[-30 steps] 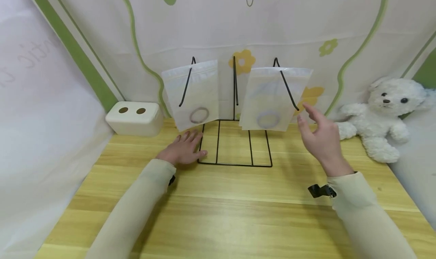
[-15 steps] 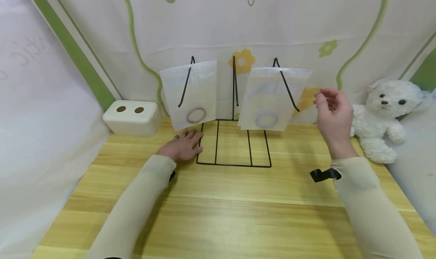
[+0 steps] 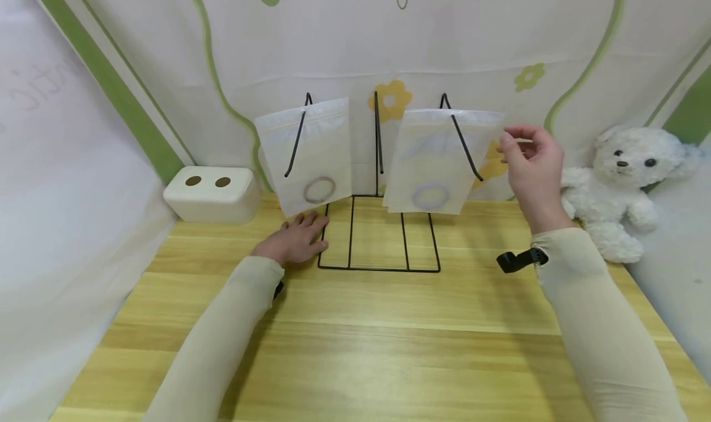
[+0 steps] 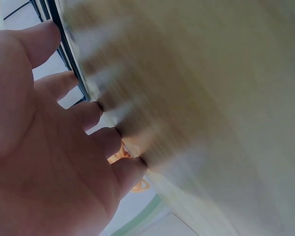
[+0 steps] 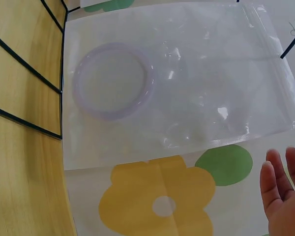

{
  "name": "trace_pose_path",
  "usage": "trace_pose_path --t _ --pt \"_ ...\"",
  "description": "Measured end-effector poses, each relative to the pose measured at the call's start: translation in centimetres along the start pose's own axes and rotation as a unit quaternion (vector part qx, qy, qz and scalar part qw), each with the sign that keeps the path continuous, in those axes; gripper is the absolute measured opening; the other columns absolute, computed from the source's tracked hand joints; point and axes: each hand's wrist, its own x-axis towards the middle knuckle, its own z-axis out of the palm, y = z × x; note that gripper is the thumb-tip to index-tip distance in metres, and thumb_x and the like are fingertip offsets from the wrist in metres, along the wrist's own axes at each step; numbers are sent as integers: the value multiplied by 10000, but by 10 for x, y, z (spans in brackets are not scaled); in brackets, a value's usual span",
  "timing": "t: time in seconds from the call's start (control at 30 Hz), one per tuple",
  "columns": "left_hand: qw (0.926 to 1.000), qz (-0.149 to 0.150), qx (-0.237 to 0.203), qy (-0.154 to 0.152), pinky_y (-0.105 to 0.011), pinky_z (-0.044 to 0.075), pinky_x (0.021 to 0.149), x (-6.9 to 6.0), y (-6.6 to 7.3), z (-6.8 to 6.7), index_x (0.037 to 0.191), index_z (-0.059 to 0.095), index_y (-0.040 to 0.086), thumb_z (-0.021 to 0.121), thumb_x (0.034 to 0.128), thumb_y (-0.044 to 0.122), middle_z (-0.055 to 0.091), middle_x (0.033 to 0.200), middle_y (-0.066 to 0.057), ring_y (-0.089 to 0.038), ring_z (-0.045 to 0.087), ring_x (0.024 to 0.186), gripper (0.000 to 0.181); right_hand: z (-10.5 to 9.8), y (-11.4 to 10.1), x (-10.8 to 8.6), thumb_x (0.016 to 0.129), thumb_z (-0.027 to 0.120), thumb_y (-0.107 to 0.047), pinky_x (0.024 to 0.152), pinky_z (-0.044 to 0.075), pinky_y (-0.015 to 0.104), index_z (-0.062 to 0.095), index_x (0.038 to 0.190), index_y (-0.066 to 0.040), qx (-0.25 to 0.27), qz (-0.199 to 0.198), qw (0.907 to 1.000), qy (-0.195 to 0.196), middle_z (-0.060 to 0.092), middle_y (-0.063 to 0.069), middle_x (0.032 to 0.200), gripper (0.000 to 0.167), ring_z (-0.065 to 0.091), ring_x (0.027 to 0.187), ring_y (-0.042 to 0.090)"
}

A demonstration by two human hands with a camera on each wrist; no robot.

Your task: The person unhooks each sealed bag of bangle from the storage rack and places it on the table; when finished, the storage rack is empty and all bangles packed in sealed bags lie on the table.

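My left hand (image 3: 291,242) rests on the wooden table, its fingers extended beside the left edge of the black wire rack (image 3: 350,237). In the left wrist view, the thumb of that hand (image 4: 54,132) lies at the black wire. From the rack's left hook hangs a translucent zip bag (image 3: 311,157) with a pinkish ring inside. Another hook bears a second zip bag (image 3: 428,157), holding a pale purple ring (image 5: 150,81). My right hand (image 3: 537,169) is raised just right of this bag, loosely bent and with nothing seen in it; whether a fingertip touches the bag edge is unclear.
A white box (image 3: 213,194) with two round holes stands at the back left. At the right sits a white teddy bear (image 3: 622,187), close behind my right hand. A patterned cloth (image 3: 478,33) hangs behind the rack; the middle hook (image 3: 379,138) carries no bag.
My right hand has risen from beside the right hook's tip, first away to the right, then slightly back toward the bag. The left hand stays by the rack; both bags still hang.
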Motion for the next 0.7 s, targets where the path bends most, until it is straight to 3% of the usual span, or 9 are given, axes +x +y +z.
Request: trace_pose_path --t 0.2,0.43,0.7 --pt "10000 24 -72 49 -740 102 1309 0 -2 3 1760 126 184 395 1170 475 40 1824 -194 -501 43 1673 710 6 1 8 1041 738 -201 731 545 158 734 1101 -159 655 223 9974 -179 680 -70 1049 73 672 878 86" --pt "9999 11 -119 5 -742 87 1309 1 -1 3 1760 119 187 403 1170 467 32 1825 -190 -494 24 1676 713 9 1 12 962 823 -101 674 550 164 732 970 -73 1865 331 9818 -150 713 -16 925 96 654 806 107" --pt "9996 49 -282 7 -746 62 1307 0 -3 3 1759 146 196 415 1159 488 41 1825 -196 -500 17 1674 719 2 5 17 937 852 -109 632 506 171 719 936 -44 1975 350 9782 -541 691 -11 864 148 562 709 138"
